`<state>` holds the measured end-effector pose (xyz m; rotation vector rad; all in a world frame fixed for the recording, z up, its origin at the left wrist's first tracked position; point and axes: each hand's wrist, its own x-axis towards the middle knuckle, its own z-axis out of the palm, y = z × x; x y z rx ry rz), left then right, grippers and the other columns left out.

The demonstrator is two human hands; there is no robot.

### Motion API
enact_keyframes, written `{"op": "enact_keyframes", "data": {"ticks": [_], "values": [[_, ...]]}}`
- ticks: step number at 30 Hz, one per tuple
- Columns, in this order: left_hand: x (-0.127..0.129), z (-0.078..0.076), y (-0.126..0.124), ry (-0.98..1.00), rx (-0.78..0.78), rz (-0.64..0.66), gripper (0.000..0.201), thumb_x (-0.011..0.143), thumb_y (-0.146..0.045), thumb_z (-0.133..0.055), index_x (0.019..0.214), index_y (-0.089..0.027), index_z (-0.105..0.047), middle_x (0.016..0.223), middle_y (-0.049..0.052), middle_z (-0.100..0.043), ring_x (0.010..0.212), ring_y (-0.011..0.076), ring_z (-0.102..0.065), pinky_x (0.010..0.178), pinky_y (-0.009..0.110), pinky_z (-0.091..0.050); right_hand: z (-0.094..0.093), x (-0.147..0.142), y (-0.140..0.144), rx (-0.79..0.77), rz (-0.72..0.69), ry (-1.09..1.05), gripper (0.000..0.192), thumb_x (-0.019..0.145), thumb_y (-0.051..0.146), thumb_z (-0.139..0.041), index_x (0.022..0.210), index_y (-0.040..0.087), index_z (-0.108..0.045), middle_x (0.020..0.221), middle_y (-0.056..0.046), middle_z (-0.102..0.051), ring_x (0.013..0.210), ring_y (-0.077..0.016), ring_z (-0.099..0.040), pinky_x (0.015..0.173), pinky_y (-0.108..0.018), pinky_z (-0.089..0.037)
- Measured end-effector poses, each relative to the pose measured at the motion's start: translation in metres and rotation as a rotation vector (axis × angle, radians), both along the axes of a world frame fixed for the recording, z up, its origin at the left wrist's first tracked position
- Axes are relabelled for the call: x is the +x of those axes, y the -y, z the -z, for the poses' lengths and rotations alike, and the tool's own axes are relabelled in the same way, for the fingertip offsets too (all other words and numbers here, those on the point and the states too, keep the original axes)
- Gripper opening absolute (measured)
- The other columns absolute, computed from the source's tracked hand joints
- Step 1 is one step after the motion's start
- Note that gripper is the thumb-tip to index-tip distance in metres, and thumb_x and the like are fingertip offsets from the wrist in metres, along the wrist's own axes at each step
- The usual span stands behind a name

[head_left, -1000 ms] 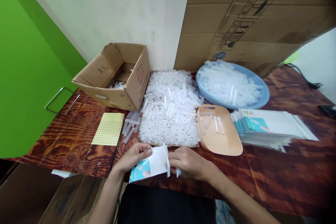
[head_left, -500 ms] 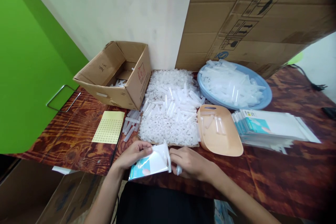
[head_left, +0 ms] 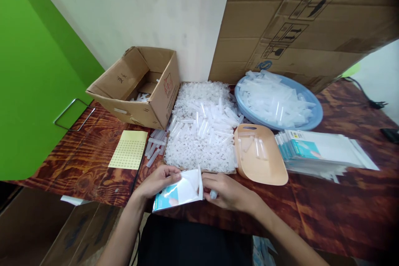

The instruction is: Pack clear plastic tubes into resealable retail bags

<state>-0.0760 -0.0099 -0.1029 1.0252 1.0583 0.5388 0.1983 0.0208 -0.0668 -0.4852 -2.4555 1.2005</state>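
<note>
Change: both hands and the pouch sit slightly farther up the table than a second ago, grips unchanged.
Left hand (head_left: 157,182): fingers pinched on the flat white-and-teal plastic pouch (head_left: 179,192), at its upper edge.
Right hand (head_left: 229,192): curled around a small clear plastic tube (head_left: 213,194), fingertips at the pouch's open right end.
Beyond the hands: heap of clear plastic tubes (head_left: 202,133); peach plastic scoop (head_left: 260,156) to the right.
Left of the hands: yellow sticker sheet (head_left: 129,149).

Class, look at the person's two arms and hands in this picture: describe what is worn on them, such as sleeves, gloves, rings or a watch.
Both forearms are bare: no sleeve reaches into view on either. The left hand and the right hand wear no gloves. No ring, watch or wristband shows on either hand or wrist, nor any marking. Both arms come in from the bottom edge of the picture, so the upper arms and any sleeve there are out of view.
</note>
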Motion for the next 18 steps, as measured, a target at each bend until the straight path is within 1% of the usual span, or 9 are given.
{"op": "enact_keyframes", "data": {"ticks": [2,4,8,11,14,18], "values": [[-0.001,0.001,-0.001,0.003,0.010,-0.008,0.044,0.085,-0.054,-0.070,0.091,-0.010,-0.071,0.070,0.002,-0.062,0.058,0.0108,-0.046,0.053,0.020,-0.028,0.002,-0.002,-0.002,-0.043,-0.006,0.002,0.018,0.093,0.010,-0.050,0.105,0.018,-0.060,0.102,-0.010,-0.065,0.094,-0.0211,-0.061,0.081,-0.030,-0.048],[-0.001,0.002,-0.002,0.012,0.018,-0.018,0.044,0.085,-0.053,-0.070,0.091,-0.010,-0.071,0.070,0.002,-0.062,0.059,0.0107,-0.046,0.054,0.020,-0.028,0.006,-0.004,-0.003,-0.063,-0.002,0.001,0.019,0.093,0.010,-0.050,0.107,0.018,-0.060,0.104,-0.011,-0.065,0.096,-0.0215,-0.061,0.082,-0.031,-0.049],[-0.002,0.002,-0.001,0.038,0.007,-0.036,0.045,0.085,-0.054,-0.070,0.093,-0.009,-0.071,0.070,0.003,-0.062,0.058,0.0108,-0.047,0.053,0.020,-0.029,0.015,-0.007,-0.003,-0.033,0.010,0.013,0.013,0.093,0.011,-0.048,0.100,0.017,-0.057,0.097,-0.009,-0.062,0.085,-0.0199,-0.058,0.075,-0.029,-0.048],[-0.002,0.002,0.000,0.053,0.005,-0.054,0.044,0.085,-0.053,-0.070,0.091,-0.009,-0.071,0.068,0.002,-0.061,0.057,0.0101,-0.046,0.053,0.020,-0.027,0.019,-0.008,-0.002,-0.002,0.006,0.021,0.012,0.092,0.010,-0.046,0.097,0.018,-0.053,0.093,-0.008,-0.060,0.081,-0.0191,-0.054,0.071,-0.029,-0.046],[-0.002,0.002,0.000,0.064,0.000,-0.063,0.044,0.085,-0.052,-0.071,0.090,-0.009,-0.071,0.068,0.002,-0.061,0.057,0.0098,-0.045,0.053,0.020,-0.027,0.021,-0.010,-0.002,0.011,0.005,0.027,0.012,0.092,0.009,-0.045,0.096,0.019,-0.050,0.091,-0.007,-0.057,0.078,-0.0187,-0.053,0.069,-0.029,-0.045],[-0.004,0.002,0.000,0.066,-0.007,-0.073,0.043,0.085,-0.052,-0.071,0.091,-0.009,-0.071,0.069,0.003,-0.062,0.057,0.0101,-0.046,0.053,0.020,-0.028,0.023,-0.011,0.000,0.036,0.006,0.032,0.013,0.091,0.009,-0.044,0.097,0.020,-0.047,0.093,-0.007,-0.056,0.080,-0.0196,-0.052,0.070,-0.030,-0.045]]}}
